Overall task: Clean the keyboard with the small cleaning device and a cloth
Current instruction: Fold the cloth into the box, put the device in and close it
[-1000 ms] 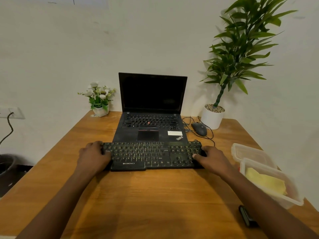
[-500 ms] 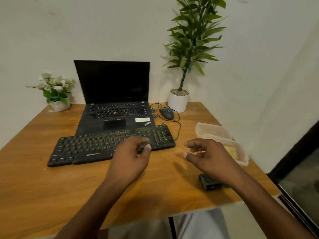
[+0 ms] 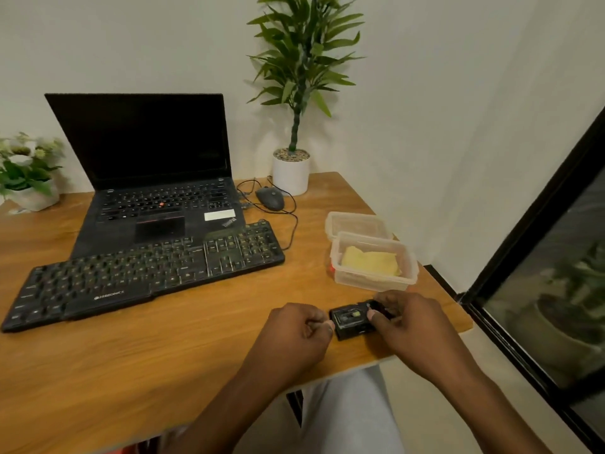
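Both hands meet at the small black boxy cleaning device [image 3: 353, 319], near the table's front edge.

The right hand [image 3: 409, 322] pinches its right end, and the left hand [image 3: 294, 332], curled, touches its left end (probably steadying it). The black full-size keyboard [image 3: 144, 273] lies left of the device; the yellow cloth [image 3: 370, 262] sits in the clear plastic tub [image 3: 373, 283] just behind it, within reach.

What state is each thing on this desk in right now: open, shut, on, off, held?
Black laptop: lid open, screen dark.
Clear plastic box: lid off, yellow cloth inside.
Small black cleaning device: on desk, gripped by both hands.
Black external keyboard: flat, untouched.
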`<state>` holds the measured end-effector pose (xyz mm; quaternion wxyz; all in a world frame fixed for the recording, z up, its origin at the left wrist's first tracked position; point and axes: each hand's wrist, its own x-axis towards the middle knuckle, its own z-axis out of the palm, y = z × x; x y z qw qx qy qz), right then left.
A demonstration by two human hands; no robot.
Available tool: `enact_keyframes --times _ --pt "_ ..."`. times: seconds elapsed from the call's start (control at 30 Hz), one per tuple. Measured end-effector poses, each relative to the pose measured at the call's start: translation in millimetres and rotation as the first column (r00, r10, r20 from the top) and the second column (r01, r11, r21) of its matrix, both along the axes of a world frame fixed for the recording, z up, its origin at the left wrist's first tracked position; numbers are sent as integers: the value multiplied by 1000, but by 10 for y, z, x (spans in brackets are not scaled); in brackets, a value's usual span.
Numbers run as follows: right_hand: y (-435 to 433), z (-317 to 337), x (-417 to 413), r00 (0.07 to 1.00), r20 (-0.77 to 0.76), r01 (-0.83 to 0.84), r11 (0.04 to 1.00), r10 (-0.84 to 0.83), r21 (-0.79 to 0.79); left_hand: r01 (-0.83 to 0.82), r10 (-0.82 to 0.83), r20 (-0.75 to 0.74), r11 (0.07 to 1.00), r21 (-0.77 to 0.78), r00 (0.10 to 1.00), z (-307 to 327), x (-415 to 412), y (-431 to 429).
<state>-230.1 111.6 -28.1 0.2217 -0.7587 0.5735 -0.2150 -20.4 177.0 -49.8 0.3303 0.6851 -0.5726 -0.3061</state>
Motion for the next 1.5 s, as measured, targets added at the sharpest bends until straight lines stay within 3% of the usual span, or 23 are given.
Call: enact_keyframes --times 0.27,0.4,0.63,1.03,1.23,1.33,1.5 --pt "35 0 -46 997 77 -26 1000 26 4 14 -14 -30 1000 -15 999 44 -70 -34" --pt "9 232 -50 991 134 -11 999 18 -51 6 -16 -91 994 -109 996 255 19 -135" --pt "-470 547 -38 984 167 78 987 -54 -139 36 -24 46 958 -283 999 636 -44 -767" --pt "-953 339 -40 968 -232 67 987 -100 -147 27 15 344 993 -117 939 327 -151 -1550" --pt "-1034 263 -53 958 -280 14 985 -63 -174 13 72 458 984 -179 886 312 -163 -1594" --pt "-1094 287 -82 978 -191 42 982 -78 -183 -19 99 368 976 -215 925 296 -109 -1662" --pt "-1457 303 -188 969 212 144 986 -123 -86 -99 133 136 967 -235 982 303 56 -1864"
